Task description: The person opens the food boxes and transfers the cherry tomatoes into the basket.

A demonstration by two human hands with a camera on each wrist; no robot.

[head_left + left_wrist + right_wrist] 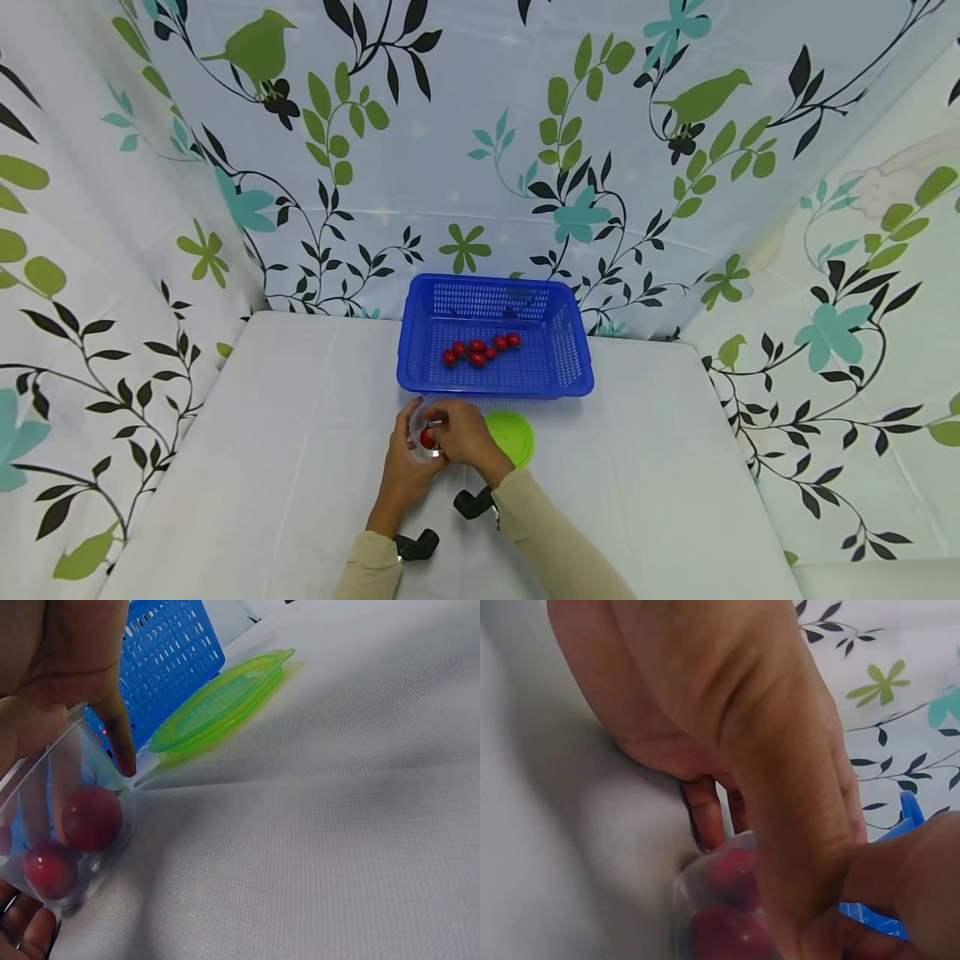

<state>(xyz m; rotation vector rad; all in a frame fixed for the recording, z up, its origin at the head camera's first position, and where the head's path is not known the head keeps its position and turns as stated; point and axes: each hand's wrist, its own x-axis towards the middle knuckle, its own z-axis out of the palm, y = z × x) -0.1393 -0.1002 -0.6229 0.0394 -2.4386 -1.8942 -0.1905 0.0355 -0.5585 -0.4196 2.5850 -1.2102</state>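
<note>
My left hand [408, 471] grips a small clear plastic cup [414, 423], fingers round its left side, just in front of the blue basket. Two cherry tomatoes [91, 818] show through the cup's wall in the left wrist view. Over the cup's mouth is my right hand [463, 432], its fingertips right at a red cherry tomato [427, 437]; I cannot tell whether they pinch it. The right wrist view has my right thumb reaching down past the cup [686, 911], which hides part of it. A bright green round lid [512, 438] lies just right of my right hand.
The blue perforated basket [495, 388] stands at the back of the white-covered table [637, 467] and holds several cherry tomatoes [477, 359]. Behind it hangs a leaf-and-bird patterned cloth [450, 200], which also drapes both sides.
</note>
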